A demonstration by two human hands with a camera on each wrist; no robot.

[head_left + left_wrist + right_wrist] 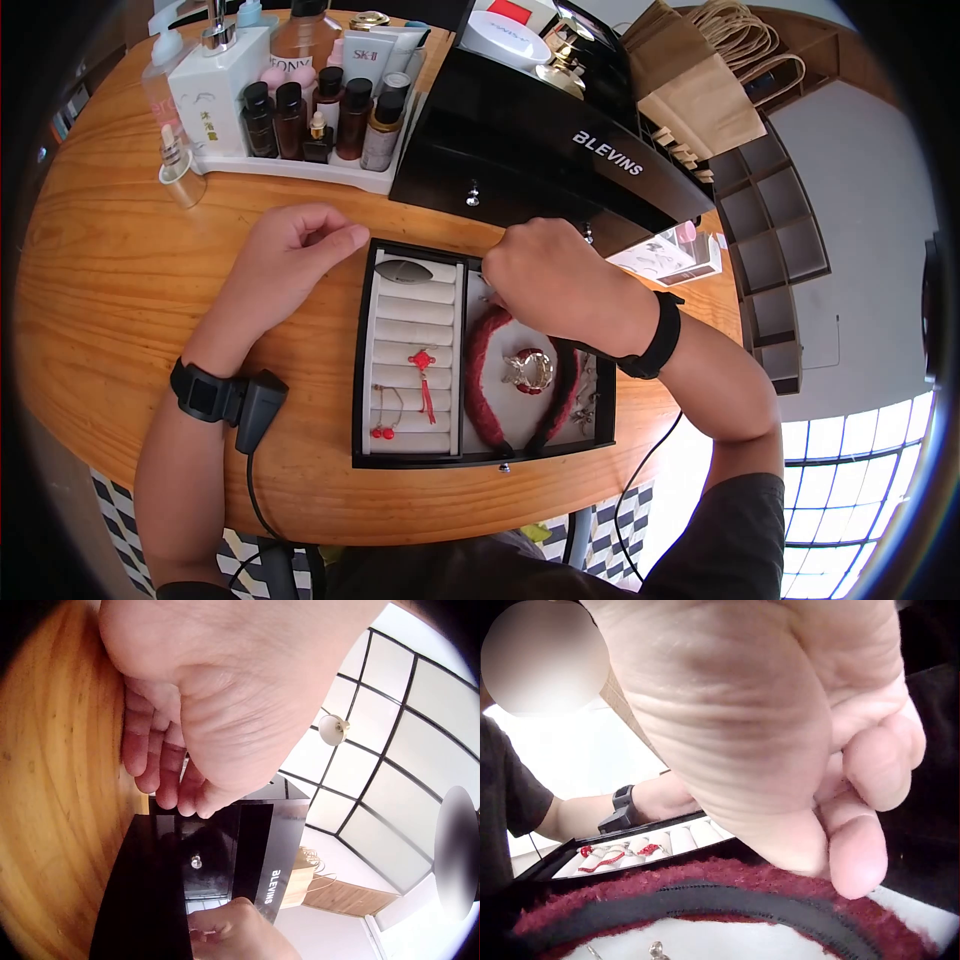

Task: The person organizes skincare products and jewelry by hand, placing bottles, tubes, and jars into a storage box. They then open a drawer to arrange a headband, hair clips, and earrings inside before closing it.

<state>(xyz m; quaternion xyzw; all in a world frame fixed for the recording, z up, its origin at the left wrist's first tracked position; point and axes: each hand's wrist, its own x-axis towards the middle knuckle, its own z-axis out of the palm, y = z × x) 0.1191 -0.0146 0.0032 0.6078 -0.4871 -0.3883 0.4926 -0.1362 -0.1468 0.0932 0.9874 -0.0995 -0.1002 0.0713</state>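
A black drawer tray [358,400] lies on the table, with white ring rolls on its left side and a wider compartment on its right. My left hand [290,258] rests beside the tray's far left corner, fingers loosely bent and nothing in them. Over the far end of the right compartment is my right hand [545,270], its fingers curled, thumb tip against the index finger [859,859]; I cannot tell whether something small is between them. Below it lies a dark red fuzzy headband [480,385] around a gold-and-red hair claw [530,371].
On the rolls lie a dark oval clip [404,271], a red knotted tassel [423,362] and red-beaded earrings [384,432]. Behind stand a black BLEVINS box [540,150], a white tray [290,172] of bottles, and paper bags [690,80]. Small jewelry [586,405] lines the compartment's right side.
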